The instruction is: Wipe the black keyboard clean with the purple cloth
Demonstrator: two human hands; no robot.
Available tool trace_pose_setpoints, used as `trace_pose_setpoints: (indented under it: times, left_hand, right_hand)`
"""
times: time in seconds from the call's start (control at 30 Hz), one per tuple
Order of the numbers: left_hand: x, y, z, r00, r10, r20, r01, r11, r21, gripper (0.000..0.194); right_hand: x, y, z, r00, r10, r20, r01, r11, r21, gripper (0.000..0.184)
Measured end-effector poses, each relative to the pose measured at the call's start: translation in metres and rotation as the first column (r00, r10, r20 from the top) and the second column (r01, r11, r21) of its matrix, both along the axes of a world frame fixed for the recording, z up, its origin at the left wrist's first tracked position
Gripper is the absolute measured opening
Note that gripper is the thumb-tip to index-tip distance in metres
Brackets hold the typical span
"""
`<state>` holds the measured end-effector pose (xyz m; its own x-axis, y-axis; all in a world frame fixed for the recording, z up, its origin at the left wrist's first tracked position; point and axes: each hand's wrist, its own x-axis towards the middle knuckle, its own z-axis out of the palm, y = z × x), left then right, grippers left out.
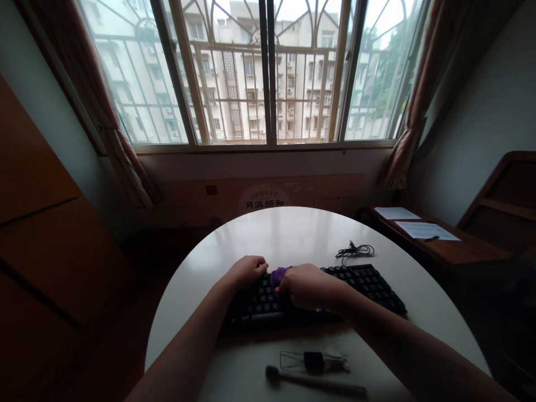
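A black keyboard (364,282) lies across the round white table (293,234). My right hand (307,286) is closed on a purple lump (279,274), like a cloth or cleaning gel, and presses it onto the keys near the keyboard's middle. My left hand (247,269) rests on the keyboard's left end with its fingers curled over the top edge, right next to the purple lump.
The keyboard's coiled black cable (355,250) lies behind it. A brush (314,381) and a wire keycap puller (314,362) lie at the table's near edge. A wooden side table with papers (425,230) stands at the right. A barred window (268,72) is ahead.
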<state>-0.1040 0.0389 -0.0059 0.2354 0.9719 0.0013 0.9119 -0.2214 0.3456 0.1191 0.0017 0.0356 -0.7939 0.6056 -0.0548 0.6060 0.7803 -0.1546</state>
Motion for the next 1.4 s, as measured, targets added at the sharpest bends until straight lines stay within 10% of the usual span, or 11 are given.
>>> trace_pose_setpoints:
  times: [1.07, 1.4]
  left_hand:
    - [0.002, -0.002, 0.002, 1.000, 0.011, 0.008, -0.011, 1.000, -0.007, 0.031]
    - [0.003, -0.003, 0.002, 1.000, 0.022, -0.003, -0.022, 1.000, -0.004, 0.030]
  right_hand:
    - [0.019, 0.018, 0.004, 0.997, -0.077, 0.000, 0.076, 0.977, -0.197, 0.051]
    - [0.007, -0.012, 0.009, 0.992, -0.118, 0.050, 0.121, 0.992, -0.048, 0.037]
